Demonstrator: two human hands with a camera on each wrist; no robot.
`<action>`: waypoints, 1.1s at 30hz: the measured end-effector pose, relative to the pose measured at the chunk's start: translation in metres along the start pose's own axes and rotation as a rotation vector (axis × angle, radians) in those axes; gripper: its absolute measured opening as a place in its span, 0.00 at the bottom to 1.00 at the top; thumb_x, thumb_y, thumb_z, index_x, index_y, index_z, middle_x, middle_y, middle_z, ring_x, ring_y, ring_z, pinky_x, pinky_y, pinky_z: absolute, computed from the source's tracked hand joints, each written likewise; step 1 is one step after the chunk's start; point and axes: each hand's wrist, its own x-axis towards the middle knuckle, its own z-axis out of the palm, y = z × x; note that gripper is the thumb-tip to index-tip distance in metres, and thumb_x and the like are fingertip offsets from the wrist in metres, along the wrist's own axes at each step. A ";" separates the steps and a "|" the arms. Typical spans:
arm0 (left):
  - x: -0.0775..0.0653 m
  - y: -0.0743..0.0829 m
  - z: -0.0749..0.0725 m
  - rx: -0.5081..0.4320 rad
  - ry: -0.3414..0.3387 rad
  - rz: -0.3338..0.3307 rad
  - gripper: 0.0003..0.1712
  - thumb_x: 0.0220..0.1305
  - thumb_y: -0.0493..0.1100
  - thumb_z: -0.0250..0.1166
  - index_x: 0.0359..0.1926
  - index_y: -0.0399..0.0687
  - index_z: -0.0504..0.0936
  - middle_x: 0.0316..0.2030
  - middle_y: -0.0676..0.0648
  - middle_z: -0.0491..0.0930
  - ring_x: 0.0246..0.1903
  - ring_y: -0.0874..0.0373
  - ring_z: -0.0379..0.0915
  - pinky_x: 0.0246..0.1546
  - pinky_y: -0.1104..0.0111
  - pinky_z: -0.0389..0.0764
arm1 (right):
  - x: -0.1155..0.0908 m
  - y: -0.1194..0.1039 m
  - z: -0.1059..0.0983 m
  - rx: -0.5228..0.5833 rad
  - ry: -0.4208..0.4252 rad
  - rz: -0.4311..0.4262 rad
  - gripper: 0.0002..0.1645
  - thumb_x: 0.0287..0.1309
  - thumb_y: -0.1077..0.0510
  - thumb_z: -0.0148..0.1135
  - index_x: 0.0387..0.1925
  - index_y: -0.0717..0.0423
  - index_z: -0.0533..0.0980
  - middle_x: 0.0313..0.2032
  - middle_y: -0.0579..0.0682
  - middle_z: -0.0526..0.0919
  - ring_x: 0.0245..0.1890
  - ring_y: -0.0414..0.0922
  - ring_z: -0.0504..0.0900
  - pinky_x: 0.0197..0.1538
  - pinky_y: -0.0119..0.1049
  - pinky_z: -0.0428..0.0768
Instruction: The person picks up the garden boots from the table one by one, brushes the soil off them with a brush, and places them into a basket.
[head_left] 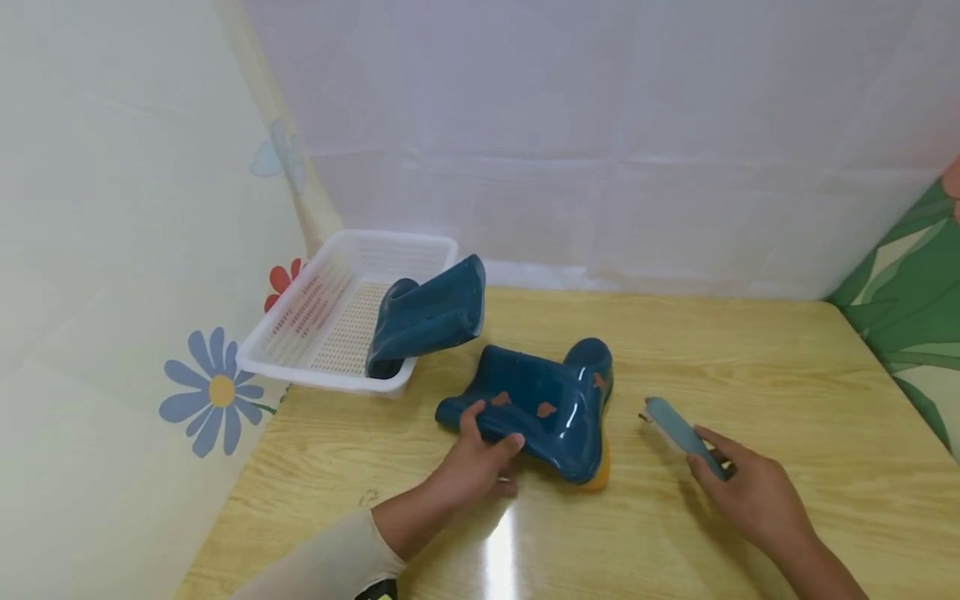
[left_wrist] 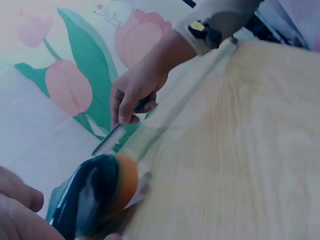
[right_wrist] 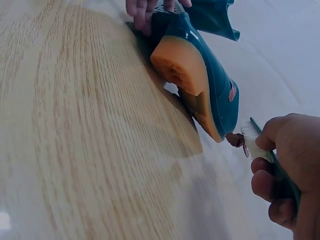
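Note:
A glossy dark teal rain boot (head_left: 573,425) with an orange sole (right_wrist: 182,65) lies tipped over on the wooden table, reddish-brown patches (head_left: 546,410) on its upper. My left hand (head_left: 474,462) grips it by the edge of the shaft, its thumb and a finger showing on the near side. To the right of the toe, my right hand (head_left: 757,496) holds a blue-green brush (head_left: 678,429) by the handle. Pale bristles (right_wrist: 250,137) show in the right wrist view, with a brown clump (right_wrist: 236,140) at their tips, close to the boot's toe.
Behind and left of the boot stands a white plastic basket (head_left: 300,379). A second teal boot (head_left: 435,312) rests in it, its shaft sticking out over the right rim. White cloth (head_left: 637,208) hangs behind the table (head_left: 810,375); flower-printed cloth covers both sides.

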 end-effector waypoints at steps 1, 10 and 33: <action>0.001 -0.001 0.002 -0.069 0.026 0.002 0.55 0.73 0.46 0.65 0.79 0.55 0.31 0.61 0.29 0.69 0.48 0.39 0.81 0.42 0.48 0.85 | 0.000 0.000 0.000 0.001 0.003 -0.002 0.28 0.68 0.52 0.66 0.62 0.65 0.78 0.39 0.57 0.87 0.27 0.42 0.79 0.25 0.34 0.72; 0.008 -0.006 0.030 -0.367 0.122 0.012 0.63 0.68 0.41 0.71 0.76 0.69 0.26 0.65 0.25 0.64 0.46 0.37 0.83 0.40 0.43 0.84 | 0.001 0.000 0.000 0.014 -0.010 -0.004 0.28 0.69 0.51 0.65 0.62 0.65 0.78 0.39 0.57 0.87 0.27 0.42 0.78 0.24 0.33 0.72; 0.036 0.003 0.041 -0.173 0.282 0.347 0.65 0.49 0.19 0.70 0.79 0.65 0.49 0.74 0.34 0.57 0.69 0.40 0.61 0.57 0.58 0.78 | 0.001 0.003 -0.002 -0.003 0.058 0.074 0.29 0.69 0.51 0.65 0.63 0.66 0.76 0.39 0.59 0.87 0.28 0.45 0.80 0.24 0.34 0.71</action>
